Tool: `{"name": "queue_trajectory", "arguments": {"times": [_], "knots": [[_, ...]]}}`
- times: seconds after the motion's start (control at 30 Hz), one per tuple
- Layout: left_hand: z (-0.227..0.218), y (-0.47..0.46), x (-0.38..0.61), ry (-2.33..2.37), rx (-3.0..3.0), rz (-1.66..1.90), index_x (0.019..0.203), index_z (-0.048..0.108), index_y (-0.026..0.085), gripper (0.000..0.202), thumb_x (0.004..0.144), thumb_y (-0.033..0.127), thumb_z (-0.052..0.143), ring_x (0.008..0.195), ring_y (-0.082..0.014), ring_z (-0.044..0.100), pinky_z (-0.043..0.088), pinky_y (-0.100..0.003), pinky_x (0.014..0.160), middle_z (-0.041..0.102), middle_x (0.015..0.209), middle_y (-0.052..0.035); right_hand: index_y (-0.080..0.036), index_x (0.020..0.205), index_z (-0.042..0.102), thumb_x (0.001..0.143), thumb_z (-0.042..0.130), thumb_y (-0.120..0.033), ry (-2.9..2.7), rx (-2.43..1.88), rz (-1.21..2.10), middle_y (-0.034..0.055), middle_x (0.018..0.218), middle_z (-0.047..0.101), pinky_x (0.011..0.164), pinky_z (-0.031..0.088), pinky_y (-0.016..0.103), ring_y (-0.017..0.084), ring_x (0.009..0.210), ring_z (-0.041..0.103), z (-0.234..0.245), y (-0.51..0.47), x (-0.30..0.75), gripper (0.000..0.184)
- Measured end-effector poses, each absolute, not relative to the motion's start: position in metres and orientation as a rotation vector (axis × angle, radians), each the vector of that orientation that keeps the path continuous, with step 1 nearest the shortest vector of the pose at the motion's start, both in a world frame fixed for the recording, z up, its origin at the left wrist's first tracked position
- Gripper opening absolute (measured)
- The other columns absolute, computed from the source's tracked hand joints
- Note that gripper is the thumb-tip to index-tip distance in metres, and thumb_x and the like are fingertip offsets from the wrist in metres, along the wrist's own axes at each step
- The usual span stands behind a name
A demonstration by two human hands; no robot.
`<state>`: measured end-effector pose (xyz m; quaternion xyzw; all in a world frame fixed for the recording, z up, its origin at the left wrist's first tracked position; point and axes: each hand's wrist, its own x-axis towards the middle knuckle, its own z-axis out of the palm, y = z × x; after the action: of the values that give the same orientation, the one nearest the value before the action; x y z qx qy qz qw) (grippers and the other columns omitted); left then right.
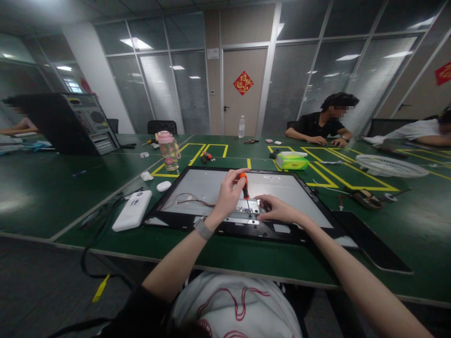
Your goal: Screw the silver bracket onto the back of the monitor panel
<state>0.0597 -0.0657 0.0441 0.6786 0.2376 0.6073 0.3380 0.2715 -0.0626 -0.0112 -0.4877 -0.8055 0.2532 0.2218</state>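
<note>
A black-framed flat panel with a pale grey back lies face down on the green table before me. My left hand is closed round an orange-handled screwdriver, held upright with its tip on a metal strip near the panel's front edge. My right hand rests on that strip just right of the tip, fingers curled and pinching at something too small to name. Thin red and white wires run across the panel's left part.
A white power bank with black cables lies left of the panel; a pink-lidded bottle and green tissue pack stand behind it. A PC case stands far left, a fan grille far right. Other people sit at the table's far side.
</note>
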Motion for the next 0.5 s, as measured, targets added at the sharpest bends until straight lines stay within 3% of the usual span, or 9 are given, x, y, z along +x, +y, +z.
{"name": "queue_trajectory", "arguments": {"times": [0.17, 0.37, 0.5], "knots": [[0.0447, -0.0614, 0.0579, 0.560, 1.699, 1.527, 0.106, 0.067, 0.017, 0.028, 0.091, 0.032, 0.050, 0.087, -0.0157, 0.062, 0.048, -0.030, 0.086, 0.066, 0.098, -0.0072, -0.013, 0.126, 0.056, 0.065, 0.076, -0.044, -2.225, -1.354, 0.702, 0.0046, 0.089, 0.056, 0.073, 0.045, 0.032, 0.020, 0.080, 0.055, -0.0113, -0.0618, 0.2719, 0.071], [0.0448, -0.0582, 0.0576, 0.587, 1.671, 1.524, 0.098, 0.070, 0.018, 0.025, 0.082, 0.035, 0.064, 0.074, -0.0123, 0.059, 0.049, -0.025, 0.073, 0.064, 0.082, -0.0034, -0.014, 0.126, 0.056, 0.065, 0.076, -0.043, -2.230, -1.361, 0.682, 0.0039, 0.087, 0.056, 0.071, 0.046, 0.031, 0.019, 0.078, 0.054, -0.0114, -0.0621, 0.2723, 0.070], [0.0444, -0.0576, 0.0565, 0.608, 1.704, 1.579, 0.096, 0.072, 0.020, 0.022, 0.082, 0.034, 0.063, 0.083, -0.0138, 0.059, 0.048, -0.025, 0.075, 0.063, 0.096, -0.0054, -0.017, 0.124, 0.057, 0.065, 0.076, -0.044, -2.229, -1.350, 0.680, 0.0031, 0.087, 0.057, 0.070, 0.045, 0.030, 0.019, 0.077, 0.053, -0.0117, -0.0621, 0.2724, 0.068]]}}
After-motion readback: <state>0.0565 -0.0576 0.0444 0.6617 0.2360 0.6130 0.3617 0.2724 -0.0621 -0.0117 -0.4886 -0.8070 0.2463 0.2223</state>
